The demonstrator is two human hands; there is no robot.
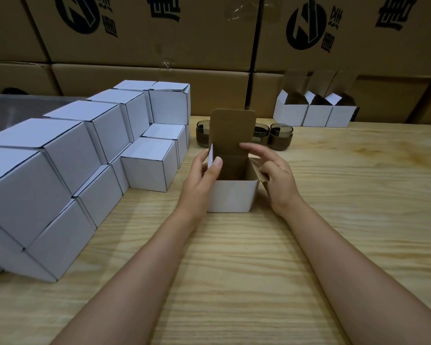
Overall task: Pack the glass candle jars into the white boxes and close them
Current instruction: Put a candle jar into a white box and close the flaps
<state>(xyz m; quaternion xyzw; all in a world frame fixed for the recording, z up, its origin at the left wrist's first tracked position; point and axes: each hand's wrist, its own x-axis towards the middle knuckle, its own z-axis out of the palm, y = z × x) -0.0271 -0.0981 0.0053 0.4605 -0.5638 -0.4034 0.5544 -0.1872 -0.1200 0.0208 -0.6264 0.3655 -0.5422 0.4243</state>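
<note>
An open white box (232, 196) stands on the wooden table in the middle, its brown lid flap (233, 130) upright at the back. I see no jar in the part of its inside that shows. My left hand (202, 178) grips the box's left side flap with thumb and fingers. My right hand (274, 175) holds the right side flap, index finger stretched to the lid flap. Behind the box stand smoky glass candle jars: one at the left (202, 134), one partly hidden by the lid (261, 134), one at the right (281, 136).
Several closed white boxes (85, 155) are stacked two high along the left. Three open white boxes (314, 112) stand at the back right. Large printed brown cartons (159, 36) wall off the back. Bare wooden tabletop (234, 282) lies in front.
</note>
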